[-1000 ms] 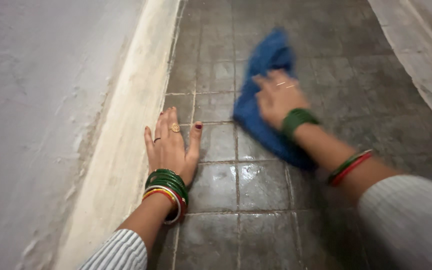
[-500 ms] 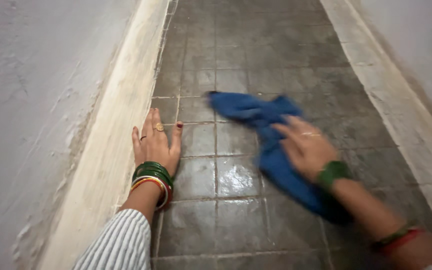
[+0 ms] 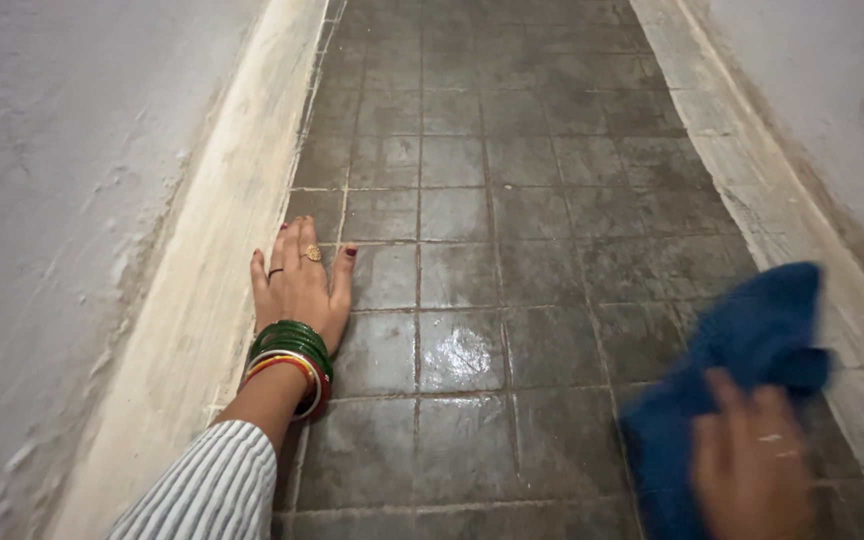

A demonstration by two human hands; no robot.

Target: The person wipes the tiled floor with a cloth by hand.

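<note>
My left hand (image 3: 300, 282) lies flat, palm down, on the wet dark grey tiled floor (image 3: 472, 250) beside the pale skirting at the left; it wears rings and green, red and white bangles. My right hand (image 3: 752, 462) is blurred at the lower right and presses on a blue cloth (image 3: 742, 370) that lies on the tiles near the right skirting. The cloth spreads from under the hand up and to the right. Fingers of the right hand rest on top of the cloth; how firmly they clutch it is unclear.
A white rough wall (image 3: 62, 200) with a pale skirting (image 3: 222, 260) runs along the left. Another wall and skirting (image 3: 802, 200) run along the right. The tiled strip between them stretches away ahead, with wet sheen near my left hand.
My right hand has swept the blue cloth from the far middle of the floor across and back to the lower right. The left hand has stayed flat on the tiles.
</note>
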